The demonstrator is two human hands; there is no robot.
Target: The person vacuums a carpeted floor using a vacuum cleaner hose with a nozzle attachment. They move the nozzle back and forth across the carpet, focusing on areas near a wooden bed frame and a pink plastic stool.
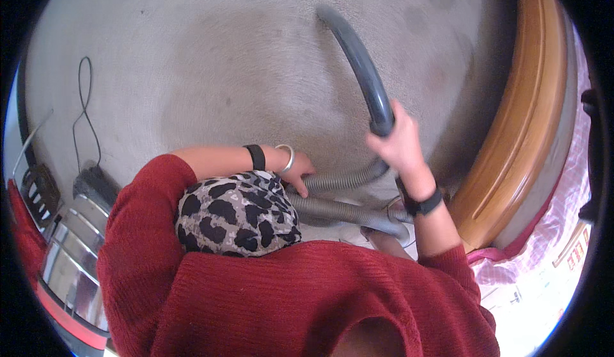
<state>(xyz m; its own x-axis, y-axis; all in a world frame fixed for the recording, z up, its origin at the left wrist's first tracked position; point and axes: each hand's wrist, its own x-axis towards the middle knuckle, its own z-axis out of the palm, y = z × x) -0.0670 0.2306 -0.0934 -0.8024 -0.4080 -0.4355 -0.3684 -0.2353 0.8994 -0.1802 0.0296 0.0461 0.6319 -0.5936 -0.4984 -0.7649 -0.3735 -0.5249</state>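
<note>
My right hand (400, 138) is closed round the lower end of a dark grey, curved vacuum cleaner tube (360, 63). The tube reaches forward, and its far tip rests against the grey carpet-like surface (211, 56). From below that hand, a ribbed grey vacuum hose (345, 180) bends left to my left hand (299, 170), whose fingers are wrapped on it. A second stretch of hose (348, 211) runs behind, close to my body. Each wrist bears a black band, and the left one also has a silver bangle.
A bulge of black-spotted grey cloth (236, 216) lies under my left forearm. To the right curves a wooden bed edge (521, 111) with pink checked fabric (563, 203). On the left stand a shiny metal canister with a red rim (73, 267) and a looped dark cord (83, 104).
</note>
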